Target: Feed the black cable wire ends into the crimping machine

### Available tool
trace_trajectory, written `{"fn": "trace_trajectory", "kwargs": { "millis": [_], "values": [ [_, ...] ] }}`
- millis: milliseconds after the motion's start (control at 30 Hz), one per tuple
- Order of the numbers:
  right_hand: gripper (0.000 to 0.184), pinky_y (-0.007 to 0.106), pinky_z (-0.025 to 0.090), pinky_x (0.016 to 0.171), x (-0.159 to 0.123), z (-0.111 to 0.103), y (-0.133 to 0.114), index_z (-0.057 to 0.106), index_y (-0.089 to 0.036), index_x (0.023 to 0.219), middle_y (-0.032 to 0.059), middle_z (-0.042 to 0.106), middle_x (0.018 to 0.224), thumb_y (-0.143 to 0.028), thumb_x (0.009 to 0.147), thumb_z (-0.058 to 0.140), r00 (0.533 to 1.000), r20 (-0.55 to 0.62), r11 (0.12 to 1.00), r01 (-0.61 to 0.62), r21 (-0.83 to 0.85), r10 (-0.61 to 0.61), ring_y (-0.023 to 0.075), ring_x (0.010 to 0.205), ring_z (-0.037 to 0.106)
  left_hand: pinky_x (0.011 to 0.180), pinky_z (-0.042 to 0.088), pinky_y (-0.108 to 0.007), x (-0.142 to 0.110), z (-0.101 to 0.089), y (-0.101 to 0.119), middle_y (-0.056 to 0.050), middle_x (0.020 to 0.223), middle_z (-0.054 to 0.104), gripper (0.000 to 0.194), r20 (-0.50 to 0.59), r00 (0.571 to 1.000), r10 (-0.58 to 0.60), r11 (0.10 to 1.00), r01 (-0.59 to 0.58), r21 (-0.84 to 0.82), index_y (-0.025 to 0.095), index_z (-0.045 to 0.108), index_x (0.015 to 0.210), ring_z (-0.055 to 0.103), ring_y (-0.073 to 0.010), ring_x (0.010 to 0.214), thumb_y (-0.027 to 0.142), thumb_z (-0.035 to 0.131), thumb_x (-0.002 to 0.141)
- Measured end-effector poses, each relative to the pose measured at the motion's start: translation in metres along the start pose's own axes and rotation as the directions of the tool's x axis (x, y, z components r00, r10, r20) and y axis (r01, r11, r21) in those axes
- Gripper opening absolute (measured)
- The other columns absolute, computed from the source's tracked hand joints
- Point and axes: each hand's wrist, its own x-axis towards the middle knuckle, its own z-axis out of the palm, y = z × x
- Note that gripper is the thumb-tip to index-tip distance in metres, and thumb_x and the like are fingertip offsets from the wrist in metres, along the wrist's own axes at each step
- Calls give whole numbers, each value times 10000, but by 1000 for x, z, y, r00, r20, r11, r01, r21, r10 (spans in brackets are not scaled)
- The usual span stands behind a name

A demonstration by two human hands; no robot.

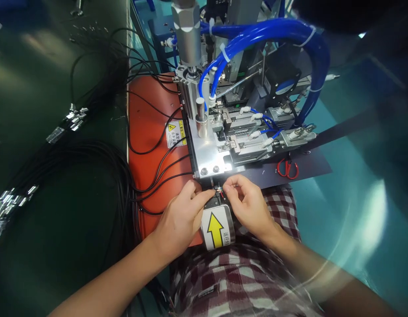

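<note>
Thin coloured wires (220, 190), some red, show between my fingertips at the front end of the machine (204, 152). From the left, my left hand (182, 218) is closed, its thumb and forefinger at the wires. Opposite it, my right hand (248, 202) pinches the wires' other side between thumb and forefinger. The fingers hide most of the small piece they work on. Just below the fingertips lies a white label with a yellow arrow (216, 229). Black cables (157, 189) run across the orange-red board (147, 119) into the machine's left side.
Bundles of black cable (108, 154) with shiny metal connectors (75, 118) cover the dark table at left. Red-handled scissors (288, 169) lie on the dark plate at right. Blue air hoses (273, 31) arch over the machine. A wrench (78, 8) lies at top left.
</note>
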Motion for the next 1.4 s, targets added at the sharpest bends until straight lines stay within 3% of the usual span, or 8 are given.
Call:
{"fn": "trace_trajectory", "kwargs": {
  "millis": [167, 333, 400, 500, 600, 767, 1033, 1400],
  "values": [
    [125, 286, 424, 643, -2, 2, 2, 550, -179, 812, 32, 584, 780, -226, 900, 475, 999, -8, 999, 41, -34, -41, 163, 693, 550, 734, 551, -299, -1, 0, -1, -93, 914, 555, 294, 6, 1000, -7, 1000, 7, -8, 105, 643, 1090, 613, -188, 863, 45, 451, 875],
    [158, 262, 422, 575, 3, -1, 4, 539, -184, 782, 7, 576, 704, -290, 885, 484, 981, 108, 979, -175, 102, 164, 146, 612, 529, 743, 550, -303, -2, 1, -1, -98, 928, 553, 302, 18, 1000, -5, 1000, 5, -7, 107, 638, 1099, 612, -194, 880, 45, 444, 877],
    [171, 262, 421, 569, 5, -5, 3, 559, -176, 776, 16, 598, 710, -301, 873, 497, 970, 126, 973, -218, 71, 208, 149, 609, 538, 739, 551, -298, -1, 1, 0, -98, 926, 554, 293, 16, 1000, -1, 1000, 1, -8, 103, 638, 1098, 613, -194, 880, 55, 446, 881],
    [152, 260, 405, 564, 4, -9, -2, 603, -172, 850, 22, 623, 749, -292, 875, 512, 989, 49, 989, -140, -51, 143, 140, 590, 533, 736, 550, -286, -1, 0, 0, -93, 918, 553, 291, 16, 1000, -1, 1000, 1, -12, 104, 638, 1095, 614, -187, 870, 55, 450, 879],
    [170, 249, 384, 533, 1, -7, -5, 625, -182, 938, 1, 608, 703, -302, 886, 516, 997, 51, 997, -58, -48, 61, 125, 544, 509, 770, 548, -296, -1, 0, 0, -95, 938, 554, 307, 20, 1000, -5, 1000, 5, -6, 115, 637, 1099, 610, -192, 899, 39, 450, 867],
    [152, 232, 361, 502, 3, -1, -5, 630, -175, 806, -10, 570, 637, -284, 867, 543, 1000, 19, 1000, -17, -15, 17, 111, 520, 467, 745, 549, -301, -2, 1, -2, -93, 935, 546, 322, 35, 999, -18, 1000, 18, -13, 121, 633, 1107, 604, -190, 874, 32, 443, 863],
    [108, 214, 328, 468, 3, -1, -9, 621, -184, 803, -56, 468, 532, -273, 840, 571, 999, 18, 999, -30, -36, 31, 96, 469, 416, 716, 545, -295, -2, 1, 0, -91, 917, 537, 326, 41, 999, -26, 999, 27, -18, 117, 637, 1102, 597, -187, 845, 26, 441, 857],
    [163, 231, 361, 519, 5, -10, -3, 623, -169, 820, -3, 586, 643, -270, 875, 507, 1000, 15, 997, -21, -72, 22, 114, 531, 484, 738, 549, -294, -2, 1, -1, -91, 939, 550, 320, 34, 999, -15, 1000, 15, 0, 126, 630, 1100, 601, -185, 876, 38, 434, 864]
  ]
}}
